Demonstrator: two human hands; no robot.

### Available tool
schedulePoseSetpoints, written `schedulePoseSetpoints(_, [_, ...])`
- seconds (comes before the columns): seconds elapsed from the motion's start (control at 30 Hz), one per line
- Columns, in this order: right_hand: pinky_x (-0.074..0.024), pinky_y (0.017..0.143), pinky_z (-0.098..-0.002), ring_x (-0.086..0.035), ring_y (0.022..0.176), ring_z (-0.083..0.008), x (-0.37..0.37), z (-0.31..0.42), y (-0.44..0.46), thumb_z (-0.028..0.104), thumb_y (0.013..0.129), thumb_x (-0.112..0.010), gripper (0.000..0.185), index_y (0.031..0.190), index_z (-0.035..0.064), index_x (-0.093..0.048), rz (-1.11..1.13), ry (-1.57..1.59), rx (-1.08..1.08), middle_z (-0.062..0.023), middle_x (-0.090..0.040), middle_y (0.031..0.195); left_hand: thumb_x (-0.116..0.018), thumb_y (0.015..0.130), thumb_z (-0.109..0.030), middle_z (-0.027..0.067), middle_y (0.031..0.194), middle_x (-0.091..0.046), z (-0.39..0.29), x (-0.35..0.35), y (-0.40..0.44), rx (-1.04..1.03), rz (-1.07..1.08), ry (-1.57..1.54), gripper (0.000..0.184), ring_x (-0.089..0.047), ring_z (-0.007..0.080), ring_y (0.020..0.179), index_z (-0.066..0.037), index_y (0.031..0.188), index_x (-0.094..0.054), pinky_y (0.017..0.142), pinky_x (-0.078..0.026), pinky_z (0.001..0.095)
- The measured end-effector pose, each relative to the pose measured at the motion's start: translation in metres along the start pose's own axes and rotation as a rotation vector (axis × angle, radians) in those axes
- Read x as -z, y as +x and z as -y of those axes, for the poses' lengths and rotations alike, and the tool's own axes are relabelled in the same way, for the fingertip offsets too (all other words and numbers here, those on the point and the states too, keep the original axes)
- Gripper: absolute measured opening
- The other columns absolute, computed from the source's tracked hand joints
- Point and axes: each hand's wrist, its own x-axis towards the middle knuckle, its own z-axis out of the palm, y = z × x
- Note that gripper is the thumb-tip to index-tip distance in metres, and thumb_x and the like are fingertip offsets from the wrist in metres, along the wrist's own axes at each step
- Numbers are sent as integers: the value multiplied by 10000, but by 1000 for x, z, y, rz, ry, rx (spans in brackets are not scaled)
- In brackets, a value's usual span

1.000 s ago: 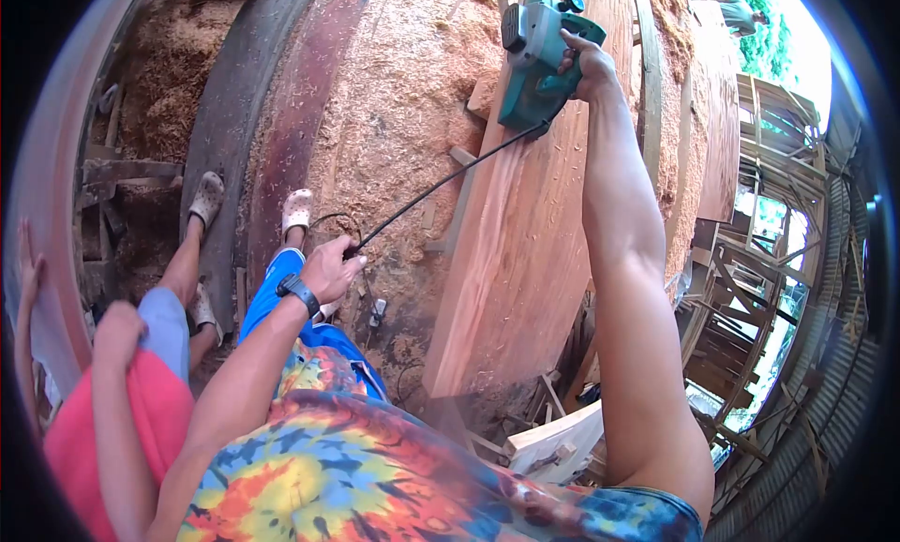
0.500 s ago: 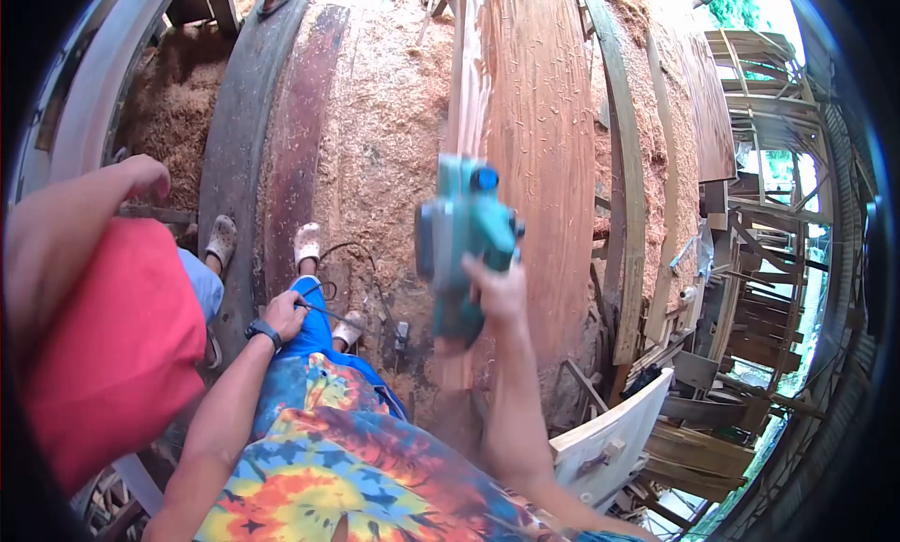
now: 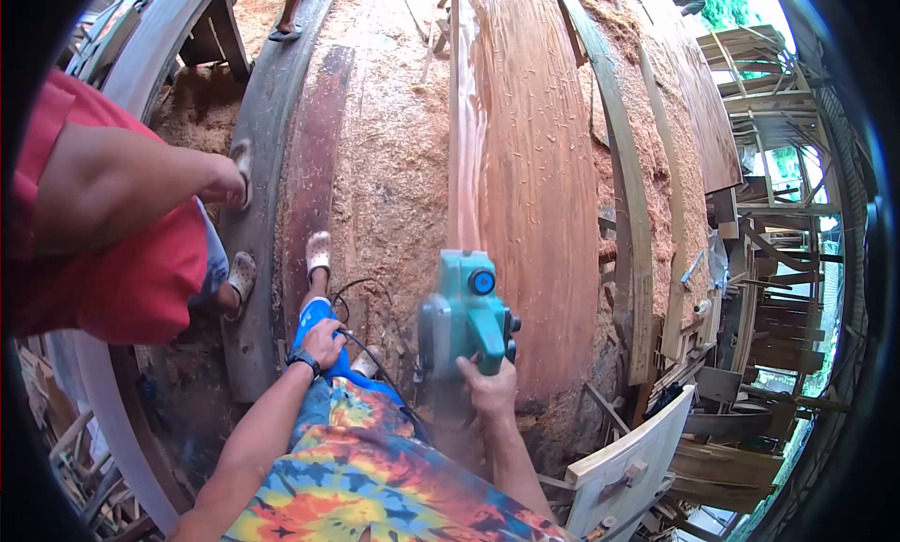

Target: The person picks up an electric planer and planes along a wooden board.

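Note:
My right hand (image 3: 489,388) grips the rear handle of a teal electric planer (image 3: 462,278). The planer is at the near end of a wide reddish-brown wooden plank (image 3: 539,176), over its left edge; its underside is hidden. A paler, freshly shaved strip runs along that edge beyond the tool. By my left thigh, my left hand (image 3: 323,343) is closed around a black power cord (image 3: 373,356), which loops out past my leg.
Wood shavings (image 3: 398,139) cover the ground. A dark board (image 3: 319,148) lies left of the plank. At left stands a person in a red shirt (image 3: 141,279). Other planks (image 3: 619,148) lie at right, with a pale wooden panel (image 3: 628,458) near my right elbow.
The planer and my right hand have come back toward me along the plank. My left hand still holds the cord. The person in red has shifted, with an arm now reaching further in.

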Motion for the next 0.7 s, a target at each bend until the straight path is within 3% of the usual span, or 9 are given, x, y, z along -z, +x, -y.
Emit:
schedulePoseSetpoints(0.2, [-415, 456, -261, -537, 501, -76, -32, 68, 97, 108, 833, -778, 182, 778, 42, -617, -11, -4, 90, 12, -590, 631, -634, 856, -224, 161, 1096, -661, 18, -2, 25, -18, -1, -22, 232, -610, 352, 1068, -69, 1017, -697, 934, -483, 447])
schedulePoseSetpoints(0.37, [-385, 408, -267, -501, 431, -105, -64, 146, 215, 165, 817, -791, 205, 783, 75, -610, 31, 60, 166, 2, -546, 591, -654, 856, -253, 189, 1041, -667, 8, 39, 80, -20, -85, -169, 253, -628, 376, 993, -41, 986, -700, 893, -491, 448])
schedulePoseSetpoints(0.5, [-392, 406, -291, -487, 414, -132, -92, 222, 331, 208, 801, -807, 290, 633, 99, -598, 67, 97, 217, -13, -532, 534, -654, 877, -306, 215, 929, -672, -1, 77, 122, 68, -12, -200, 299, -640, 384, 938, -16, 925, -706, 839, -498, 431])
schedulePoseSetpoints(0.6, [-410, 414, -314, -499, 420, -172, -112, 284, 419, 196, 828, -774, 326, 591, 87, -578, 67, 17, 228, -51, -533, 516, -666, 875, -296, 220, 895, -678, -23, 115, 141, 115, 102, -248, 308, -659, 374, 878, -6, 975, -698, 794, -510, 417])
schedulePoseSetpoints(0.7, [-440, 463, -327, -509, 466, -185, -108, 327, 535, 237, 862, -753, 352, 608, 106, -546, 252, 68, 217, -44, -505, 520, -692, 877, -269, 164, 824, -693, -35, 132, 155, 17, 51, -357, 333, -671, 257, 787, 29, 1023, -662, 719, -505, 375])
